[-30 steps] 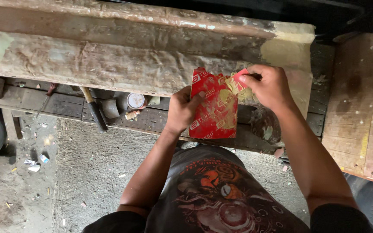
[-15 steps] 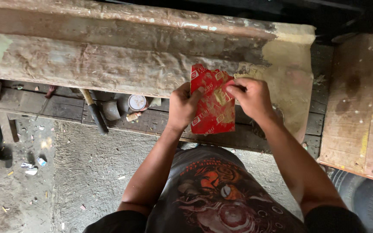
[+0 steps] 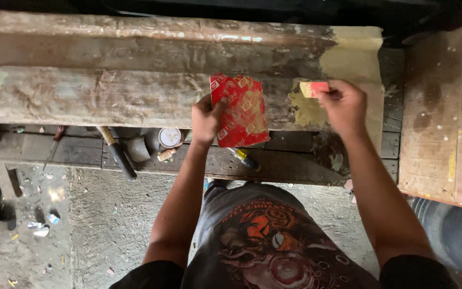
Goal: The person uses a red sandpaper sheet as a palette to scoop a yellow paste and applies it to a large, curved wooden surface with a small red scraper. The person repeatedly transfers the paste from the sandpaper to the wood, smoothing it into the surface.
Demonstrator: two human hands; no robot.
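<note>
My left hand [image 3: 205,119] holds a red sheet of sandpaper [image 3: 240,111] near the centre of the frame, thumb on the printed face and fingers behind, pinching its left edge. The sheet stands upright in front of the long worn panel [image 3: 135,80] that crosses the upper part of the frame, its lower edge hanging over the dark wooden surface [image 3: 295,166] below. It looks light, thin and creased, so I judge it will flop and fold unless I take it along an edge or wrap it around something stiff; the gritty side should hold well against my fingers.

My right hand [image 3: 346,107], right of centre, pinches a small torn piece [image 3: 314,89] of the same paper between thumb and fingertips, pressed against a yellowish filler patch [image 3: 308,109] on the panel. That scrap is tiny and limp, so I judge a flat fingertip hold suits it best.

On the surface lie a hammer [image 3: 116,155], a small round tin [image 3: 170,137] and a small tube [image 3: 246,159].
</note>
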